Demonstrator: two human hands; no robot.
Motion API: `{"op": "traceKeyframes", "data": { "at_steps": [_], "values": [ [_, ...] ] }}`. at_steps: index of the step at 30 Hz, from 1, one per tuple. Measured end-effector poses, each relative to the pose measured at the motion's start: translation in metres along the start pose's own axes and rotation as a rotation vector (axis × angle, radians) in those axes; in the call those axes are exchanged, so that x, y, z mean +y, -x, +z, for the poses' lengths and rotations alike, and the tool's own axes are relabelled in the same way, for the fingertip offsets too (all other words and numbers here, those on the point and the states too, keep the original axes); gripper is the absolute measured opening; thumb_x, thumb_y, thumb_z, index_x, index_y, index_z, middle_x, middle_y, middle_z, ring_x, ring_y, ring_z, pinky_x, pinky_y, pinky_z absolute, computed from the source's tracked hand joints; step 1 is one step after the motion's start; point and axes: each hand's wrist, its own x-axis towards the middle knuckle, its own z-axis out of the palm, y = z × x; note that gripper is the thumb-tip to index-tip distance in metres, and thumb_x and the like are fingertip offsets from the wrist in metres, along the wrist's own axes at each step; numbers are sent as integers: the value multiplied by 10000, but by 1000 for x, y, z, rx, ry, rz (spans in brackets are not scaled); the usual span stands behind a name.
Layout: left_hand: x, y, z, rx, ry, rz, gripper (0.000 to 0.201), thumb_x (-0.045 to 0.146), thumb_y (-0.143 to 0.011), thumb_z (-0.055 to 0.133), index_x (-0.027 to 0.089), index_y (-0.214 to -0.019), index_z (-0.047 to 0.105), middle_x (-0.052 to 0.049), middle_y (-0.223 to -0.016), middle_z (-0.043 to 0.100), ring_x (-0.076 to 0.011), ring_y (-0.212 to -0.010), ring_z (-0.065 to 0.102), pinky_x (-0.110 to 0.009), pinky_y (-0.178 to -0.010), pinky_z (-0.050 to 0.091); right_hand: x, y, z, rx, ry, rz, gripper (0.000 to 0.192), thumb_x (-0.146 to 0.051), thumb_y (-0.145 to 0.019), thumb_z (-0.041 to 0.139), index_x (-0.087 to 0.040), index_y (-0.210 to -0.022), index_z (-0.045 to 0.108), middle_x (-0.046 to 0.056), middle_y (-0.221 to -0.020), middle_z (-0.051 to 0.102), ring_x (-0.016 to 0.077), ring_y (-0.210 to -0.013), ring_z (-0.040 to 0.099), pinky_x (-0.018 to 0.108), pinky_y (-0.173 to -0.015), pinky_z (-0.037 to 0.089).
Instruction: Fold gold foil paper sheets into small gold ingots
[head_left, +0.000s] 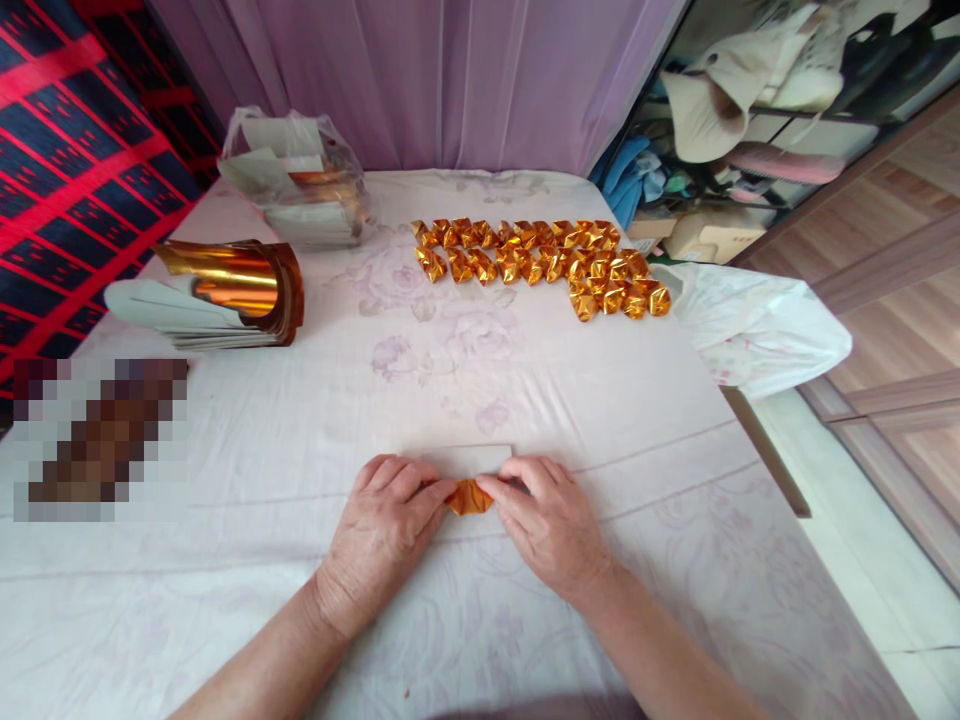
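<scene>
Now my left hand and my right hand lie side by side on the tabletop, close to its near edge and about in the middle. Between them I hold a small gold foil piece: the fingers of both hands are closed on it, pinching it from the left and from the right, and it rests on the cloth. Just behind the foil piece, touching my fingertips, lies a pale paper strip. Toward the far edge, right of the middle, many folded gold pieces are laid in rows, close to each other. At the left edge stands a stack of gold sheets, curled upward, with white sheets under it. Behind it, near the far left corner, is a clear plastic bag with more sheets inside. At the right edge a white plastic bag hangs partly over the side of the tabletop.
</scene>
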Motion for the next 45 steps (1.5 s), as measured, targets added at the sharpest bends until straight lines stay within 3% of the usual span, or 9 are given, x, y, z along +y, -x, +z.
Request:
{"op": "traceKeyframes", "data": {
  "at_steps": [8,17,36,45],
  "values": [
    [-1,-2,1,0,21,-13,186,248,-956,527,226,-1009,704,-41,-904,664,-192,-835,555,-366,-799,452,1,5,4,15,-122,66,266,-181,-912,516,-246,-1111,680,61,-1015,625,208,-914,563,391,-825,458],
    [2,-2,2,-29,-1,21,235,192,-924,561,279,-1109,679,-35,-901,604,-203,-828,513,-405,-816,426,-2,3,1,-13,-127,91,249,-159,-918,492,-252,-1051,681,50,-990,624,204,-877,548,387,-793,425],
    [4,-4,0,-92,170,-120,211,334,-977,507,300,-1070,694,-14,-888,608,-200,-856,500,-396,-833,357,-5,1,0,1,-161,150,236,-289,-984,452,-236,-981,683,46,-947,620,192,-875,566,358,-782,400],
    [5,-11,-1,-127,186,-176,235,297,-985,472,274,-984,707,-15,-876,656,-205,-858,521,-416,-832,349,-9,-4,4,11,-148,229,248,-309,-986,450,-225,-893,664,34,-875,627,189,-850,573,341,-760,370]
  ]
}}
